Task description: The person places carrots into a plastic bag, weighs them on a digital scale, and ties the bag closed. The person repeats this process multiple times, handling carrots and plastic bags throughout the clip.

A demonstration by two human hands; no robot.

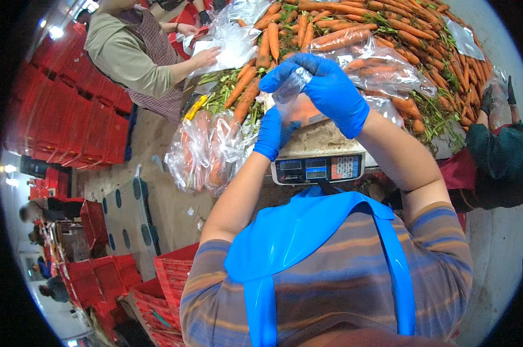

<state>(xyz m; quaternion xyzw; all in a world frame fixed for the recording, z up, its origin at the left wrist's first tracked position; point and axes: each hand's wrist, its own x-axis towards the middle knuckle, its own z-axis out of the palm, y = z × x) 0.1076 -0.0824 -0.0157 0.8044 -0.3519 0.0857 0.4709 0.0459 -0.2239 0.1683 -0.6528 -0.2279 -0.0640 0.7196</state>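
My left hand (275, 132) and my right hand (326, 86), both in blue gloves, are at a clear plastic bag (289, 93) above a scale. The right hand grips the gathered upper part of the bag. The left hand closes around the bag lower down. Orange carrots show through the plastic behind the hands. The scale's display and keypad (318, 169) face me. Bagged carrots (209, 152) lie to the left of the scale, and more bagged carrots (378, 69) lie to the right of my right hand.
A large heap of loose carrots (400, 26) with green tops covers the table's far side. A co-worker in an apron (131, 56) stands at the left, hands on white plastic. Another co-worker's gloved hands (487, 102) hold a bag at the right. Red crates (66, 117) are stacked at left.
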